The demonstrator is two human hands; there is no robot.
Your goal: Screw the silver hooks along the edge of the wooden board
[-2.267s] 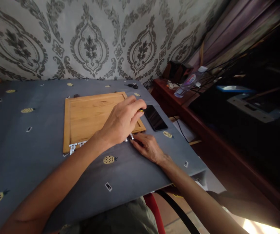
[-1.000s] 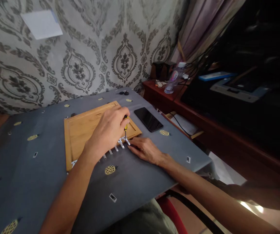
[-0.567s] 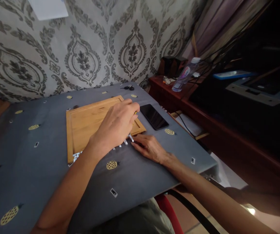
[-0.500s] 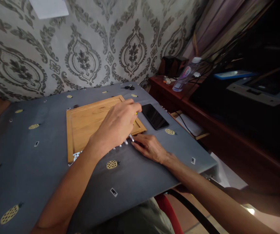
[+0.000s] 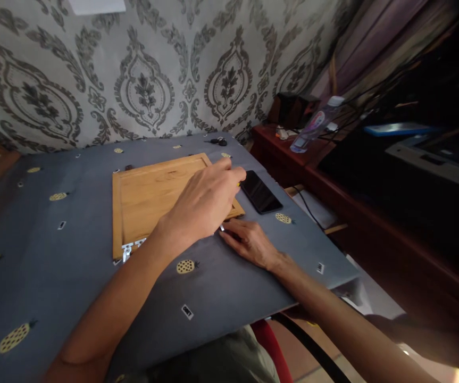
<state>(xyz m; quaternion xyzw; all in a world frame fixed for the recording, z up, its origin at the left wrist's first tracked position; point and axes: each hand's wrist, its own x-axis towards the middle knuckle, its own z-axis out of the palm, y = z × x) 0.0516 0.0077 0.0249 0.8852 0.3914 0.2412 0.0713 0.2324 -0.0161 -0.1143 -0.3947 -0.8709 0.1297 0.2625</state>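
Observation:
A light wooden panel [image 5: 153, 194] with a raised frame lies on the patterned grey tablecloth [image 5: 93, 298]. My left hand [image 5: 209, 199] is over its right part, fingers closed round a small yellow object [image 5: 239, 184] that is mostly hidden. At the panel's near right edge, the fingertips of my right hand [image 5: 251, 244] press together at a small silvery metal piece [image 5: 222, 227]. More metal hardware [image 5: 127, 250] shows at the panel's near left corner, beside my left forearm. Most of the panel's near edge is hidden by that forearm.
A black phone [image 5: 261, 192] lies right of the panel. Black keys or a small fob [image 5: 219, 141] are near the wall. On the red-brown desk [image 5: 320, 165] at the right stands a tilted clear bottle [image 5: 313, 127]. A blue object [image 5: 397, 129] lies farther right.
My left hand has shifted a little right over the panel and hides more of the metal pieces by its near edge. My right hand stays at the edge. The view has moved slightly.

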